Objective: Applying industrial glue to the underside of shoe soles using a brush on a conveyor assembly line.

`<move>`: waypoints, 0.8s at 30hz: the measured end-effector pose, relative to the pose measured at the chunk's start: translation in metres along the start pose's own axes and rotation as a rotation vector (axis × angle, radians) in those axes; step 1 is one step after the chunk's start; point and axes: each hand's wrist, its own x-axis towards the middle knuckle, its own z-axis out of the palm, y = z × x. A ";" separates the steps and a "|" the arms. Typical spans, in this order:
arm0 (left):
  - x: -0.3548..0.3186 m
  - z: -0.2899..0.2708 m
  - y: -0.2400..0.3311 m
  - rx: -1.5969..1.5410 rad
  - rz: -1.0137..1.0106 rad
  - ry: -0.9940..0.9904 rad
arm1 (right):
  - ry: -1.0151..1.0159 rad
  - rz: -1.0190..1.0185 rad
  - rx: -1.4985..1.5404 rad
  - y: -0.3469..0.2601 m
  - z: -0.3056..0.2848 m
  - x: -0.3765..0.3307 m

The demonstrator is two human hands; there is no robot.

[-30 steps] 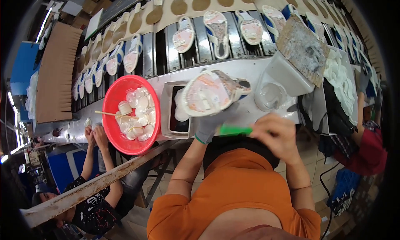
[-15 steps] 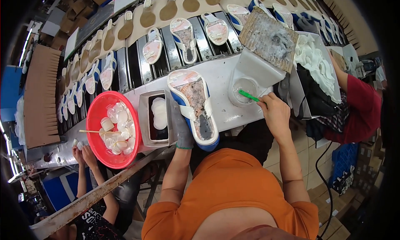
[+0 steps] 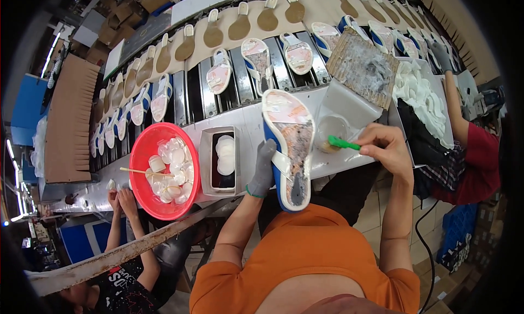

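Holding a shoe sole (image 3: 289,147) up over the near edge of the workbench (image 3: 248,131), the gloved left hand (image 3: 263,169) clasps it along its left side, grey fingers wrapped around the rim. Sole stands lengthwise, toe end away from the person, heel end down near the orange shirt. Upper face is pale, cream to pink at the toe, with a darker brownish-grey smear running down the middle toward the heel; blue edging shows along the left side and around the heel, and a white strap crosses the lower half.

Right hand (image 3: 388,150) bare, closed around the handle of a green brush (image 3: 344,144). Brush tip points left into a small clear cup (image 3: 331,133) sitting on a white tray (image 3: 355,104), just right of the sole. Whether the bristles touch the cup's contents is hard to tell at this size.

Left of the sole: a grey rectangular tray (image 3: 219,160) holding white oval pads, then a red basin (image 3: 164,169) full of pale rounded pieces with a thin stick lying across it. Behind the bench, a slatted conveyor (image 3: 218,79) carries rows of similar soles. Another person's hands (image 3: 121,196) rest at the bench edge beside the basin; a person in a red sleeve (image 3: 480,150) works at far right.
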 end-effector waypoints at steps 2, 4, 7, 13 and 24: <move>-0.003 0.008 0.002 0.136 0.030 -0.048 | 0.031 -0.092 -0.101 -0.014 0.010 0.012; -0.001 0.016 0.006 0.200 0.043 -0.126 | 0.022 -0.143 -0.201 -0.025 0.016 0.021; -0.001 0.024 0.011 0.264 0.047 -0.177 | 0.010 -0.164 -0.287 -0.033 0.019 0.026; -0.001 0.029 0.011 0.378 0.078 -0.257 | 0.051 -0.236 -0.343 -0.036 0.019 0.026; -0.002 0.033 0.018 0.534 0.141 -0.294 | 0.169 -0.330 -0.378 -0.041 0.016 0.041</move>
